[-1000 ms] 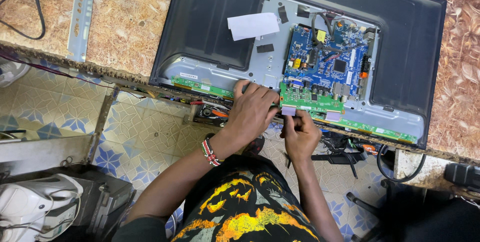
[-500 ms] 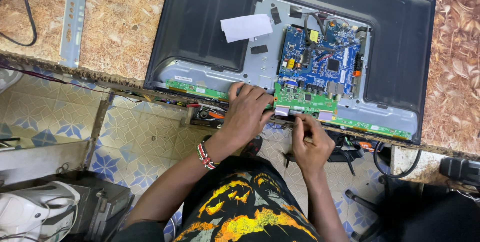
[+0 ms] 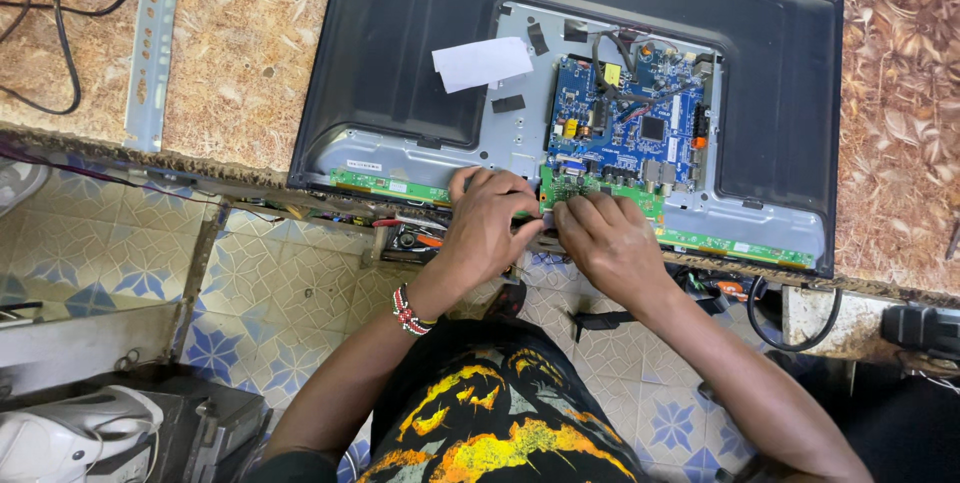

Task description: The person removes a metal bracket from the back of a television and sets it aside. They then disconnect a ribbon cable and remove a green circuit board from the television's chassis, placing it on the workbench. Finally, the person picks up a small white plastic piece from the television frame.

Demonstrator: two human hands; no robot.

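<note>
Since a moment ago the right hand (image 3: pixel 610 243) has risen from below the table edge to meet the left hand (image 3: pixel 490 223), both with fingers curled and pinching at the green circuit strip (image 3: pixel 600 195) along the near edge of the opened television (image 3: pixel 400 63), which lies face down so its boards are reachable.

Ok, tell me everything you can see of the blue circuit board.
The blue board sits flat inside the opened back of the dark TV, fixed to a grey metal plate. It carries chips, yellow and orange parts, silver connectors and black cables at its top. A green board adjoins its lower edge, where the right hand rests. The left hand is beside it.
</note>
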